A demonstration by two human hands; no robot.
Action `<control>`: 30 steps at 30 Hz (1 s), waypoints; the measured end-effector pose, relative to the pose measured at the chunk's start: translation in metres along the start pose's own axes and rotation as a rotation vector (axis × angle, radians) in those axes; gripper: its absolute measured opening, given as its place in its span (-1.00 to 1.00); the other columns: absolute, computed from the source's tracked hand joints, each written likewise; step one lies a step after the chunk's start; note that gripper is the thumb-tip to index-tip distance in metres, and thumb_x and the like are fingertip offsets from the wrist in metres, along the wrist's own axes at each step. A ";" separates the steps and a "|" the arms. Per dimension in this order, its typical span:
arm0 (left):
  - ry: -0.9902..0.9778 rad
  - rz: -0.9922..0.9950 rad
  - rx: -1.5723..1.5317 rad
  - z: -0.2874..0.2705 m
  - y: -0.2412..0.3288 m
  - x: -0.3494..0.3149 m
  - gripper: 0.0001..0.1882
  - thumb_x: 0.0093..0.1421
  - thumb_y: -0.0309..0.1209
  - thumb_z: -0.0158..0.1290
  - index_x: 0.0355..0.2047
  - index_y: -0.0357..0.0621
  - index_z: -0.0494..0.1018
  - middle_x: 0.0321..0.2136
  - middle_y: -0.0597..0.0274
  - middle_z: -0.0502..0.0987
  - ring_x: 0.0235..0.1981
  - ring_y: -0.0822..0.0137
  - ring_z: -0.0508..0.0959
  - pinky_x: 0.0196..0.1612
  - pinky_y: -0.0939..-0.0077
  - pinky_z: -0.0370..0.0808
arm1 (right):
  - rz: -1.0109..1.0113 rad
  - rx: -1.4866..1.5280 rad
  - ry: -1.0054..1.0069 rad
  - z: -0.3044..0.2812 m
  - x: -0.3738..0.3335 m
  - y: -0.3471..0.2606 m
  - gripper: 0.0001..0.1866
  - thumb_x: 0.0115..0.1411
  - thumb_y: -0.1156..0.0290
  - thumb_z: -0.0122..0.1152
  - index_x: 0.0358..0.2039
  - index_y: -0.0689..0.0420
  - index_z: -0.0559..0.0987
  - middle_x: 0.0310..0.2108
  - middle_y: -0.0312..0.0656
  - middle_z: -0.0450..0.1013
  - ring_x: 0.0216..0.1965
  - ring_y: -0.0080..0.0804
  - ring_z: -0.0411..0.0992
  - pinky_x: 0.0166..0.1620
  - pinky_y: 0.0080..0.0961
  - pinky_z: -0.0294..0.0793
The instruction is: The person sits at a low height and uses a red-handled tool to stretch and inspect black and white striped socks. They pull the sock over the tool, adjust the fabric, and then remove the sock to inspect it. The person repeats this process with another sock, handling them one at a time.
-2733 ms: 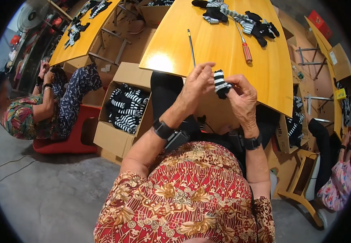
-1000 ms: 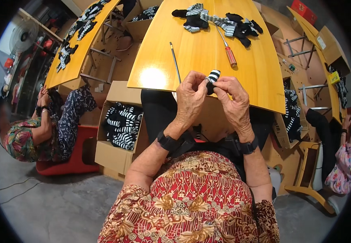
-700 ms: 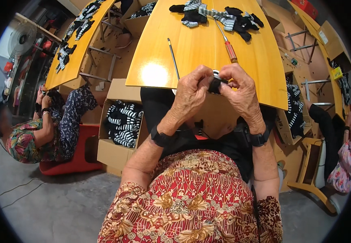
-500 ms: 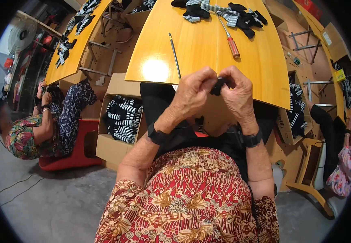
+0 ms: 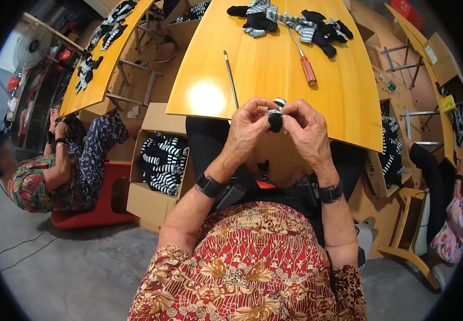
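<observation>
My left hand [image 5: 248, 127] and my right hand [image 5: 307, 131] meet over the near edge of the yellow wooden table [image 5: 274, 69]. Between their fingertips they pinch a small black-and-white striped sock [image 5: 276, 116], bunched up so that mostly its black part shows. Both wrists wear black bands. Farther back on the table lie a thin dark rod [image 5: 231, 85], a red-handled screwdriver [image 5: 304, 59] and a pile of black and striped socks [image 5: 290, 22].
An open cardboard box of striped socks [image 5: 162, 160] stands on the floor at my left. Another person [image 5: 55, 166] sits on a red stool beside a second yellow table [image 5: 100, 59]. Wooden frames and more boxes crowd the right.
The striped sock was held out longer between my hands; now it is bunched small between my fingertips, which have closed in together. The person at the left has stayed seated.
</observation>
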State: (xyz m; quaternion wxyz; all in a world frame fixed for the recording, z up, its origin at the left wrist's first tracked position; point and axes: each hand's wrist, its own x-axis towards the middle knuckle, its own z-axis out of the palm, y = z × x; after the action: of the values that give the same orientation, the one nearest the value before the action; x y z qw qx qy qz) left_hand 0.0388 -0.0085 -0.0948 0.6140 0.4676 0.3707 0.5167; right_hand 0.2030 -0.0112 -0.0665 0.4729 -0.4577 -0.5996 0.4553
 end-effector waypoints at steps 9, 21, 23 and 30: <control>0.139 0.169 0.344 0.007 -0.013 0.015 -0.88 0.17 -0.58 0.06 -0.26 -0.24 0.46 -0.57 0.37 0.48 -0.55 0.61 0.45 -0.49 0.70 0.41 | -0.400 -0.289 0.035 0.005 -0.009 0.001 -0.93 0.13 0.68 0.09 -0.37 0.25 0.46 -0.49 -0.11 0.39 -0.43 -0.36 0.48 -0.34 -0.49 0.46; 0.102 0.274 0.647 0.012 -0.019 0.010 -0.87 0.18 -0.63 -0.11 -0.29 -0.25 0.42 -0.61 0.09 0.45 -0.54 0.39 0.55 -0.44 0.45 0.49 | -0.117 -0.165 -0.062 -0.014 0.014 0.020 -0.89 0.07 0.59 0.23 -0.38 0.23 0.47 -0.47 -0.30 0.36 -0.45 -0.62 0.37 -0.44 -0.63 0.36; 0.045 0.322 0.710 0.008 -0.013 0.010 -0.93 0.21 -0.59 -0.08 -0.33 -0.23 0.40 -0.61 0.04 0.45 -0.57 0.27 0.56 -0.48 0.40 0.47 | -0.014 -0.224 -0.081 -0.015 0.013 0.019 -0.89 0.06 0.60 0.21 -0.39 0.22 0.46 -0.55 -0.32 0.34 -0.50 -0.66 0.34 -0.45 -0.65 0.34; 0.018 0.646 1.034 0.005 -0.011 -0.003 -0.90 0.10 -0.56 0.00 -0.34 -0.19 0.37 -0.56 0.01 0.43 -0.50 -0.02 0.54 -0.48 0.21 0.47 | -0.181 -0.335 0.065 0.006 0.012 0.035 -0.86 0.05 0.67 0.12 -0.36 0.21 0.45 -0.61 -0.22 0.33 -0.54 -0.49 0.38 -0.44 -0.50 0.37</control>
State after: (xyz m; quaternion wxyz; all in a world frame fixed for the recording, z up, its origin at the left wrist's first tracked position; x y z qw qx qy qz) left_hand 0.0460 -0.0125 -0.1039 0.1163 0.7896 0.4180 0.4339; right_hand 0.2000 0.0058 -0.0999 0.4484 -0.4888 -0.6900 0.2897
